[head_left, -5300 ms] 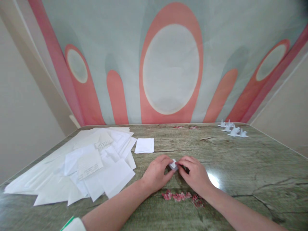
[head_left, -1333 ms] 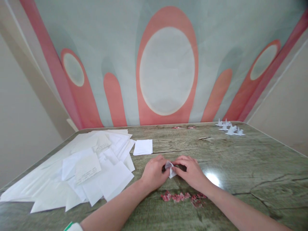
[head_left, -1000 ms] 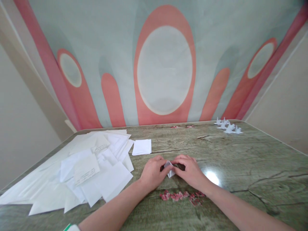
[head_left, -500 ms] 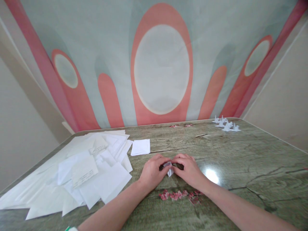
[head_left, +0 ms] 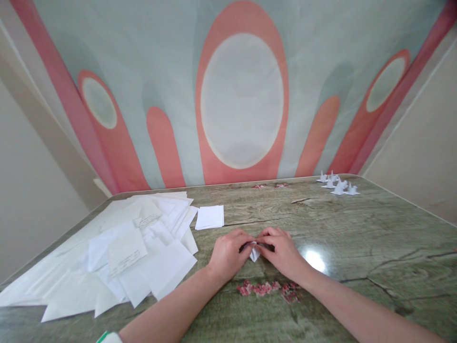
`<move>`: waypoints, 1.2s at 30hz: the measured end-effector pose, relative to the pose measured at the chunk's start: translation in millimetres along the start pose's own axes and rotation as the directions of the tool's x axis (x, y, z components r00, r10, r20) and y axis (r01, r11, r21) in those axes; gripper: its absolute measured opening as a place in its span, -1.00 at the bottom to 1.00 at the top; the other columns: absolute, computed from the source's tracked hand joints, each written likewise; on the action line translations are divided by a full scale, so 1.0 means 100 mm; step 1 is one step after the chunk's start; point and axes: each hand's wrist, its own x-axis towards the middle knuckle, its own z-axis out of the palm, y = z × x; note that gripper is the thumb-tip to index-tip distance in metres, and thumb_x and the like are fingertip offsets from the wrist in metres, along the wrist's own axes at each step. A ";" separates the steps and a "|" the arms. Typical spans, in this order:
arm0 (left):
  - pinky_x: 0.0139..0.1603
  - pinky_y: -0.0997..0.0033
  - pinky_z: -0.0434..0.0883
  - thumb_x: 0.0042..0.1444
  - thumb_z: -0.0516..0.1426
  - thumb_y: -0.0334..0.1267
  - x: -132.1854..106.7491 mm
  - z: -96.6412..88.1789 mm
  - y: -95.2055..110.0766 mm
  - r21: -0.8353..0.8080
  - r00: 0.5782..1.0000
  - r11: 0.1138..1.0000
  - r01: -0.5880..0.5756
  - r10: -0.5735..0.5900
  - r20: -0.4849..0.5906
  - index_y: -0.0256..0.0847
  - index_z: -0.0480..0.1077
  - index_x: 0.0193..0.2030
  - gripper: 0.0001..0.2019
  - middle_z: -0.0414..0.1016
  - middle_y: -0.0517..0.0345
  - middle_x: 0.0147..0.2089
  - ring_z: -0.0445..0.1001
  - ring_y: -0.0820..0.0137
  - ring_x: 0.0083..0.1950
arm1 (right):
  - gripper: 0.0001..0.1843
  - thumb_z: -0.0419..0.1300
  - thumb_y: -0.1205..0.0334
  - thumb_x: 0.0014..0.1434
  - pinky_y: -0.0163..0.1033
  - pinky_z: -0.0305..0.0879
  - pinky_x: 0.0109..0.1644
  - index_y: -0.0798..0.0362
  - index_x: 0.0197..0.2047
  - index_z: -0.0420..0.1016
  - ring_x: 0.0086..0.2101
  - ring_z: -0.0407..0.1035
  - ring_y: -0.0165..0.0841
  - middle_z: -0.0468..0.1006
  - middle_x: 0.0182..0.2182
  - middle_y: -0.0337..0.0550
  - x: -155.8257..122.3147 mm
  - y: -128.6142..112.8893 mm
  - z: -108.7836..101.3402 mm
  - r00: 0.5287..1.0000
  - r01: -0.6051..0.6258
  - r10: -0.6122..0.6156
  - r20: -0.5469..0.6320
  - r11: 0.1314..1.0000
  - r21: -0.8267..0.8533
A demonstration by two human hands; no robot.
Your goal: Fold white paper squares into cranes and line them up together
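Note:
My left hand [head_left: 228,252] and my right hand [head_left: 280,250] meet at the middle of the green wood-grain table [head_left: 357,238]. Both pinch a small folded white paper piece [head_left: 254,252] between their fingertips, just above the tabletop. Most of the paper is covered by my fingers; only a white point sticks out below them. A small stack of white paper squares [head_left: 210,216] lies a little beyond my left hand.
A wide heap of white sheets [head_left: 117,252] covers the table's left side. Several small folded white paper figures [head_left: 337,183] stand at the far right corner. Pink flower prints [head_left: 266,288] mark the table near my wrists. A patterned wall rises behind.
My hands have closed further over the paper piece, so less of it shows than a second ago. They stay in the same spot on the table.

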 end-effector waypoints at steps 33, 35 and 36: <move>-0.22 0.48 0.40 0.24 -0.05 -0.21 -0.06 -0.04 0.09 0.202 0.982 0.962 -0.183 0.171 0.077 -0.19 0.42 -0.20 -0.76 0.52 0.07 -0.27 0.49 0.39 -0.24 | -0.89 0.19 0.27 0.12 -0.18 0.11 -0.19 -0.07 -0.33 0.55 -0.29 0.33 -0.33 0.49 -0.37 -0.23 -0.09 -0.05 -0.04 0.983 0.154 -0.169 -0.067 0.970 -0.188; -0.22 0.49 0.40 0.25 -0.07 -0.24 -0.06 -0.04 0.09 0.204 0.982 0.961 -0.187 0.176 0.071 -0.20 0.42 -0.20 -0.76 0.52 0.07 -0.28 0.49 0.39 -0.24 | -0.88 0.17 0.27 0.13 -0.18 0.11 -0.19 -0.06 -0.34 0.55 -0.29 0.33 -0.33 0.49 -0.37 -0.21 -0.09 -0.05 -0.04 0.983 0.154 -0.170 -0.068 0.969 -0.193; -0.22 0.49 0.40 0.25 -0.07 -0.25 -0.06 -0.04 0.09 0.207 0.981 0.960 -0.189 0.177 0.077 -0.20 0.41 -0.21 -0.75 0.52 0.08 -0.28 0.49 0.39 -0.24 | -0.88 0.17 0.27 0.13 -0.18 0.11 -0.20 -0.06 -0.34 0.55 -0.29 0.33 -0.32 0.49 -0.37 -0.21 -0.09 -0.05 -0.04 0.983 0.153 -0.169 -0.068 0.969 -0.196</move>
